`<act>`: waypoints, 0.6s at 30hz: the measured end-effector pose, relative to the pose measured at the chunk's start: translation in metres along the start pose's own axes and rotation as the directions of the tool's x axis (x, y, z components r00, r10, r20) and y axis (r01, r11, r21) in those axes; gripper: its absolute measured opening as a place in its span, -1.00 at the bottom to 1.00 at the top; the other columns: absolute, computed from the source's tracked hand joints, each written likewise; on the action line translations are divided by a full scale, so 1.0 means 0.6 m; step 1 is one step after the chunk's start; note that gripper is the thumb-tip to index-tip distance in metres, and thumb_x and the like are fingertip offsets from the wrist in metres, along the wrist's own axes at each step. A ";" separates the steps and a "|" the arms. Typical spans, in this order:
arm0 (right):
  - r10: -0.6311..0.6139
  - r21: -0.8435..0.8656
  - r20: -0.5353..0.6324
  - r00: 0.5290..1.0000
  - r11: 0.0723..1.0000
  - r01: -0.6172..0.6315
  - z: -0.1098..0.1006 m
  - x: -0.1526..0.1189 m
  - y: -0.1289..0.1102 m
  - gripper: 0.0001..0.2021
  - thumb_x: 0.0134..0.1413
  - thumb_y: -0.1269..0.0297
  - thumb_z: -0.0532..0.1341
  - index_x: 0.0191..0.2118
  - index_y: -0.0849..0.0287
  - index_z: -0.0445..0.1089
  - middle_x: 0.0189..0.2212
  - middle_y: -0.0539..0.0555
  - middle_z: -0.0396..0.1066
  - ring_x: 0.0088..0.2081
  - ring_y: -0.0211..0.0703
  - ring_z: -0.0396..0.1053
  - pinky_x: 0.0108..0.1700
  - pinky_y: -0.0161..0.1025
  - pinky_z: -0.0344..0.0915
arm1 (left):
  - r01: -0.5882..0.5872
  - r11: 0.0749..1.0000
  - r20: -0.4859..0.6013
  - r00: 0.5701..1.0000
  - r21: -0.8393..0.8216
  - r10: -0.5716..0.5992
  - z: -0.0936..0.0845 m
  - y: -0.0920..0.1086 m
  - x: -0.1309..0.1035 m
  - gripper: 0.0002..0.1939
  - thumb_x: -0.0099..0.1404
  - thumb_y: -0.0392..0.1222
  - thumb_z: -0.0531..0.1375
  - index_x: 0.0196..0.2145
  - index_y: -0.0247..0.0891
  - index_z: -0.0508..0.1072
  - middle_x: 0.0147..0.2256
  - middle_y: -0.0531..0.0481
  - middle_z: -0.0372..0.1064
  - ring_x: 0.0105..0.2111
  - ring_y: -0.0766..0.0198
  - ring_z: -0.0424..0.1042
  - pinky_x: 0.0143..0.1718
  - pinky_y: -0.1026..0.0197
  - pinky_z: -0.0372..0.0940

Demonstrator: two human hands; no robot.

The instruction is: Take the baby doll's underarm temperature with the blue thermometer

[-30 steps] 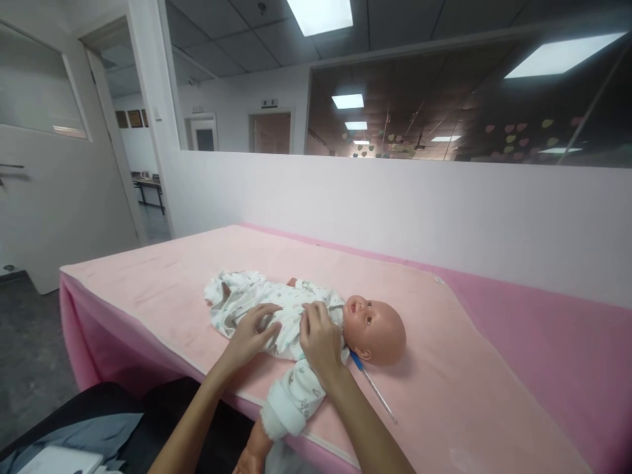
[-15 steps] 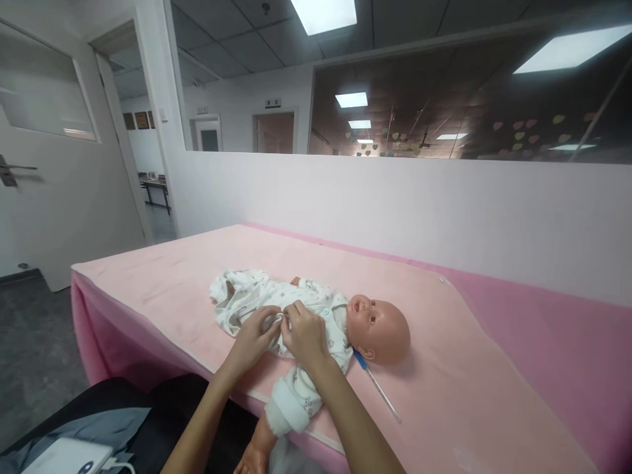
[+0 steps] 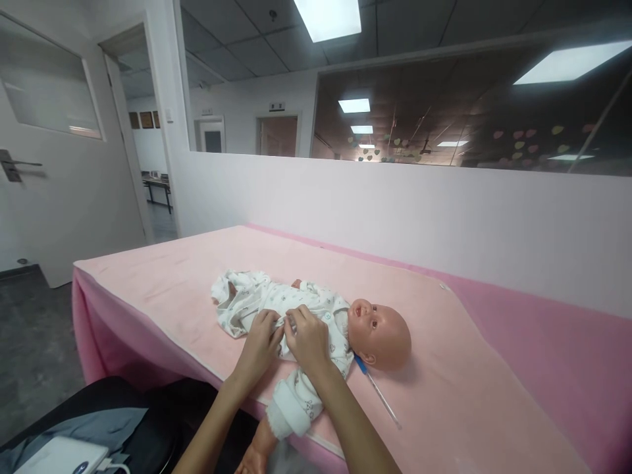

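A pink-covered table (image 3: 474, 401) stretches before me, its far edge along a white wall (image 3: 395, 207). Above that wall runs a wide window (image 3: 395, 85), where I see lit ceiling lights (image 3: 328, 18) and heart shapes (image 3: 519, 145). Past the table's left edge, I see an open door (image 3: 64, 191) and a doorway (image 3: 147, 148) showing a far desk (image 3: 157, 181) and frames (image 3: 146, 120). Grey floor (image 3: 37, 342) lies beyond the left corner.

Pink cloth-covered table (image 3: 345, 263): far side lets you pass.
Bald plastic doll's head (image 3: 382, 334), slim blue-handled rod (image 3: 382, 396): bar your right.
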State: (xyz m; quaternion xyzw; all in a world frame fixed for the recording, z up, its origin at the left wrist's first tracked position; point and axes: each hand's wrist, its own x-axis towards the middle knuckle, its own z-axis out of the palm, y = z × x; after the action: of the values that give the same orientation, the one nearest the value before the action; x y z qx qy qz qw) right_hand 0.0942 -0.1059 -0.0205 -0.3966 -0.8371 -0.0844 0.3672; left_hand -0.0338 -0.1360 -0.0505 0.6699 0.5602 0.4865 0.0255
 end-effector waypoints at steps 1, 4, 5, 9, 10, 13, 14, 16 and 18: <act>-0.003 0.003 -0.003 1.000 1.000 0.003 -0.001 0.000 0.000 -0.84 0.14 0.30 0.02 -0.27 0.10 0.34 -0.34 0.01 0.36 -0.41 -0.30 0.30 -0.44 -0.37 0.06 | 0.019 0.999 0.001 1.000 -0.035 -0.019 -0.002 -0.001 0.000 -0.89 0.24 -0.24 -0.01 -0.32 -0.23 0.29 -0.30 -0.08 0.27 -0.27 0.15 0.28 -0.24 0.09 0.24; -0.006 0.010 -0.005 1.000 1.000 0.006 -0.002 -0.001 -0.001 -0.83 0.15 0.29 0.02 -0.28 0.10 0.35 -0.35 0.01 0.35 -0.43 -0.31 0.30 -0.45 -0.37 0.06 | 0.076 0.989 -0.005 0.997 -0.128 -0.077 -0.007 -0.004 0.000 -0.88 0.21 -0.18 0.05 -0.32 -0.22 0.33 -0.28 -0.07 0.30 -0.25 0.14 0.31 -0.22 0.10 0.25; -0.006 0.008 -0.005 1.000 1.000 0.006 -0.002 -0.001 -0.001 -0.83 0.15 0.30 0.03 -0.28 0.10 0.35 -0.35 0.01 0.35 -0.44 -0.32 0.29 -0.46 -0.37 0.06 | 0.093 0.983 -0.008 0.995 -0.157 -0.096 -0.008 -0.005 0.000 -0.88 0.19 -0.16 0.07 -0.33 -0.22 0.34 -0.27 -0.07 0.31 -0.24 0.14 0.32 -0.22 0.11 0.25; -0.015 0.003 -0.006 1.000 1.000 0.015 0.000 -0.001 0.000 -0.84 0.16 0.29 0.03 -0.29 0.09 0.35 -0.36 -0.01 0.35 -0.43 -0.33 0.30 -0.46 -0.38 0.06 | 0.139 0.951 -0.022 0.988 -0.274 -0.151 -0.009 -0.009 0.001 -0.85 0.12 -0.12 0.15 -0.38 -0.24 0.37 -0.26 -0.07 0.35 -0.22 0.15 0.35 -0.23 0.15 0.27; -0.016 0.008 -0.006 1.000 1.000 0.016 0.000 -0.001 0.000 -0.84 0.16 0.29 0.03 -0.29 0.09 0.35 -0.36 0.00 0.35 -0.42 -0.33 0.30 -0.46 -0.38 0.06 | 0.147 0.942 -0.025 0.986 -0.302 -0.162 -0.009 -0.011 0.002 -0.84 0.11 -0.11 0.16 -0.39 -0.25 0.38 -0.26 -0.07 0.36 -0.22 0.15 0.35 -0.24 0.16 0.28; -0.019 0.012 0.001 1.000 1.000 0.019 0.001 0.000 0.000 -0.83 0.17 0.29 0.02 -0.30 0.10 0.36 -0.38 0.00 0.35 -0.43 -0.33 0.29 -0.48 -0.38 0.05 | 0.163 0.918 -0.025 0.983 -0.361 -0.184 -0.010 -0.013 0.003 -0.83 0.08 -0.09 0.19 -0.43 -0.26 0.39 -0.27 -0.07 0.38 -0.23 0.17 0.37 -0.25 0.18 0.29; -0.020 0.007 0.004 1.000 1.000 0.020 0.001 0.000 0.000 -0.82 0.17 0.29 0.02 -0.30 0.10 0.36 -0.38 0.00 0.35 -0.44 -0.33 0.29 -0.48 -0.38 0.04 | 0.166 0.914 -0.026 0.982 -0.370 -0.188 -0.010 -0.013 0.004 -0.82 0.07 -0.09 0.20 -0.44 -0.26 0.39 -0.27 -0.08 0.38 -0.24 0.16 0.37 -0.26 0.18 0.29; -0.024 -0.005 0.004 1.000 1.000 0.024 0.001 0.000 0.000 -0.83 0.17 0.28 0.02 -0.30 0.09 0.36 -0.39 -0.01 0.35 -0.45 -0.34 0.28 -0.49 -0.38 0.03 | 0.164 0.912 -0.035 0.981 -0.376 -0.191 -0.010 -0.014 0.004 -0.83 0.05 -0.10 0.22 -0.46 -0.27 0.40 -0.29 -0.08 0.39 -0.24 0.16 0.38 -0.26 0.18 0.29; -0.030 -0.006 0.000 1.000 1.000 0.030 0.000 -0.001 0.001 -0.84 0.17 0.28 0.03 -0.30 0.08 0.35 -0.39 -0.03 0.35 -0.45 -0.34 0.28 -0.49 -0.38 0.02 | 0.158 0.915 -0.057 0.980 -0.372 -0.192 -0.010 -0.014 0.002 -0.84 0.04 -0.12 0.22 -0.48 -0.28 0.39 -0.31 -0.07 0.40 -0.25 0.16 0.38 -0.26 0.18 0.29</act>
State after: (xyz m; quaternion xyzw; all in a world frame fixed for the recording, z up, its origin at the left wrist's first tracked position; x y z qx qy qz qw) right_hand 0.0945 -0.1059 -0.0209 -0.3852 -0.8427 -0.0925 0.3646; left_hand -0.0439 -0.1349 -0.0512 0.5774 0.5181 0.6084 0.1675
